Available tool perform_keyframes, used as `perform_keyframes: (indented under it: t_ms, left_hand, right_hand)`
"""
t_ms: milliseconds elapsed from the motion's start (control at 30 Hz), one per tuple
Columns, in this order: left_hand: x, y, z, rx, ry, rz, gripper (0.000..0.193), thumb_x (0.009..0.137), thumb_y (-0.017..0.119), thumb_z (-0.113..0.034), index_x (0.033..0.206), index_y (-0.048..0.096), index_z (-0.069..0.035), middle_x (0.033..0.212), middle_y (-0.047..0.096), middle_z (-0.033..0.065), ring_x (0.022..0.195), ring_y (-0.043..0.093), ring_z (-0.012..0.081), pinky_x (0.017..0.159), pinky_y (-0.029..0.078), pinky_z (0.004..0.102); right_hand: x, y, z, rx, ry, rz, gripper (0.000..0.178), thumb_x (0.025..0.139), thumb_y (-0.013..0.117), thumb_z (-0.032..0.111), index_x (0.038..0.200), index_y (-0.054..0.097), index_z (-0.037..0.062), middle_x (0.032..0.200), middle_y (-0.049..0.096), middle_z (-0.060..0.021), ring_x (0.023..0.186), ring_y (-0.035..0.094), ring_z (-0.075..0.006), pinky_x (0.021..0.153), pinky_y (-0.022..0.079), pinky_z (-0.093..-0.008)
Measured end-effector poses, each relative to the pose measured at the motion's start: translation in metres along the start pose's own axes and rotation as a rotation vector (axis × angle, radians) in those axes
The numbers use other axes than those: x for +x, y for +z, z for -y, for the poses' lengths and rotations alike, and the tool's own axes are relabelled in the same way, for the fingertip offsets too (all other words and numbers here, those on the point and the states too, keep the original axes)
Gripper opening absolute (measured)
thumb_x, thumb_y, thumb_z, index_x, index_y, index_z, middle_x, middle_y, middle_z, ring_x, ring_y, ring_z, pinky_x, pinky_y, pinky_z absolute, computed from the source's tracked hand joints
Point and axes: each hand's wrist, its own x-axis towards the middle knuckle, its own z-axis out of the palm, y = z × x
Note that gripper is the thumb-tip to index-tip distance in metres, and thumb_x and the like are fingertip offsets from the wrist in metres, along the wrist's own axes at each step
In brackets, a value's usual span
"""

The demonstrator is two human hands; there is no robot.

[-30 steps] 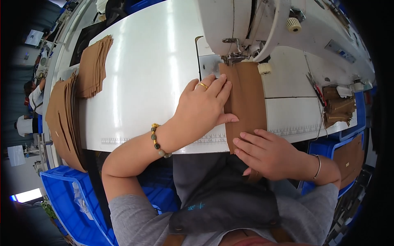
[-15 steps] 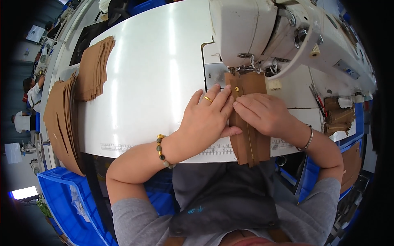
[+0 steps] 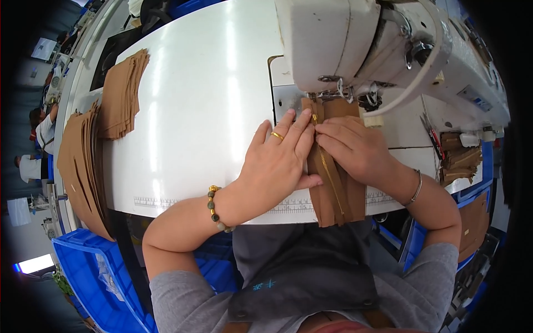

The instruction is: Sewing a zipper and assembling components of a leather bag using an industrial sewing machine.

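Note:
A brown fabric piece (image 3: pixel 355 197) lies lengthwise under the needle area of a white sewing machine (image 3: pixel 322 41), its near end reaching the table's front edge. Along it runs a brown zipper (image 3: pixel 328 180) with gold teeth and a gold pull near the machine. My left hand (image 3: pixel 275 152) is spread flat, fingertips pressing the fabric's left edge just before the machine and thumb resting lower down. Fingers bent together, my right hand (image 3: pixel 355 149) pinches the zipper's edge close to the left fingertips. The exact grip under those fingers is partly hidden.
Stacks of brown fabric pieces (image 3: pixel 83 166) stand at the table's left, more (image 3: pixel 122 94) behind them. Red-handled snips (image 3: pixel 433 136) lie right, beside small brown pieces (image 3: pixel 461 158). A blue crate (image 3: pixel 102 272) sits below left. A ruler strip (image 3: pixel 161 203) follows the front edge.
The zipper now bows to the right at its middle and shows more of its gold teeth. My right fingers have shifted slightly toward the machine; the left hand stays nearly in place.

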Motion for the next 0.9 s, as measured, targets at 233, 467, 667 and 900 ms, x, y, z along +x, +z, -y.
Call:
perform_keyframes:
  t_ms: [233, 467, 667, 900]
  left_hand:
    - [0.001, -0.003, 0.000, 0.032, 0.003, 0.034, 0.089, 0.076, 0.080, -0.051, 0.142, 0.055, 0.002, 0.157, 0.050, 0.0151, 0.142, 0.050, 0.0348, 0.111, 0.045, 0.0542]
    - [0.001, -0.003, 0.000, 0.018, -0.004, 0.041, 0.088, 0.075, 0.081, -0.050, 0.141, 0.056, 0.002, 0.157, 0.050, 0.0151, 0.142, 0.050, 0.0346, 0.111, 0.045, 0.0544]
    - [0.002, -0.001, 0.003, -0.028, -0.004, 0.016, 0.088, 0.072, 0.084, -0.048, 0.139, 0.057, 0.002, 0.154, 0.052, 0.0152, 0.141, 0.051, 0.0362, 0.112, 0.045, 0.0531]
    - [0.003, 0.001, 0.003, -0.057, 0.012, -0.007, 0.093, 0.072, 0.084, -0.050, 0.142, 0.053, 0.004, 0.151, 0.054, 0.0181, 0.138, 0.053, 0.0377, 0.111, 0.046, 0.0535]
  right_hand:
    - [-0.001, 0.008, -0.006, 0.023, 0.035, -0.033, 0.027, 0.082, 0.069, 0.011, 0.107, 0.069, 0.0002, 0.124, 0.072, -0.0119, 0.093, 0.074, -0.0239, 0.078, 0.060, -0.0351]
    - [-0.005, 0.003, -0.002, 0.034, 0.096, 0.015, 0.037, 0.081, 0.074, 0.015, 0.115, 0.069, 0.0005, 0.127, 0.069, -0.0121, 0.101, 0.073, -0.0257, 0.082, 0.059, -0.0371]
    - [-0.004, -0.003, -0.002, 0.029, 0.155, 0.077, 0.055, 0.075, 0.083, 0.020, 0.125, 0.068, 0.0021, 0.126, 0.068, -0.0084, 0.113, 0.068, -0.0262, 0.090, 0.054, -0.0404]
    - [-0.003, -0.002, -0.001, -0.016, 0.142, 0.078, 0.055, 0.074, 0.083, 0.020, 0.124, 0.069, 0.0016, 0.128, 0.068, -0.0074, 0.112, 0.068, -0.0263, 0.090, 0.055, -0.0393]
